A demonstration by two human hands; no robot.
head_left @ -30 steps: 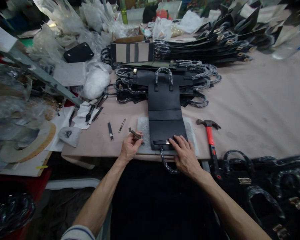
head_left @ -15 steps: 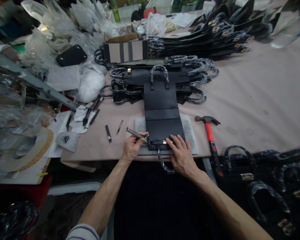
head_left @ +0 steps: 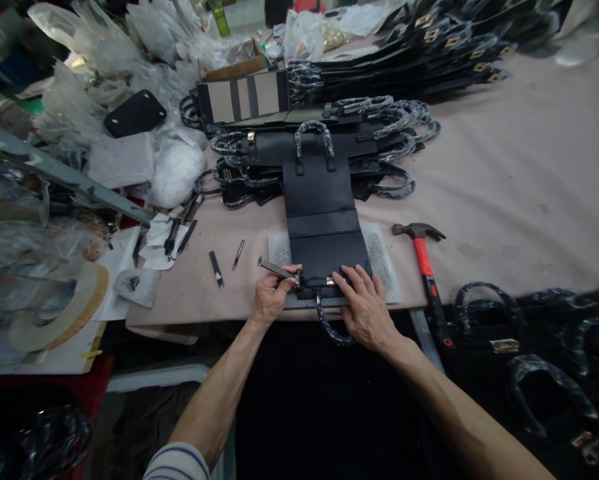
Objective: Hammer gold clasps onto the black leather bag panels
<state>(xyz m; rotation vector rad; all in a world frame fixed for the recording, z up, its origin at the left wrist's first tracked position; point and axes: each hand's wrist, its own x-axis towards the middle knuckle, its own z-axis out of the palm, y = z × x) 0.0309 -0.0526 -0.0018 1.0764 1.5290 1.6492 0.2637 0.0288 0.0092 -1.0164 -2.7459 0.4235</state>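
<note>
The table (head_left: 484, 167) bears my black bag piece (head_left: 325, 247), its near end over the pale slab (head_left: 383, 270). My right hand (head_left: 368, 307) lies spread on it, clasping nothing; firm, even pressure should prevent slipping. My left hand (head_left: 270, 295) pinches a metal tool (head_left: 276, 268) by the strap (head_left: 313, 283); best held square, clear of the shiny clasp (head_left: 330, 281).

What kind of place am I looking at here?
Probably a handbag workshop: a black bag panel lies under the right hand, stacked bag panels with plastic-wrapped handles lie behind it, and a claw hammer rests nearby.
</note>
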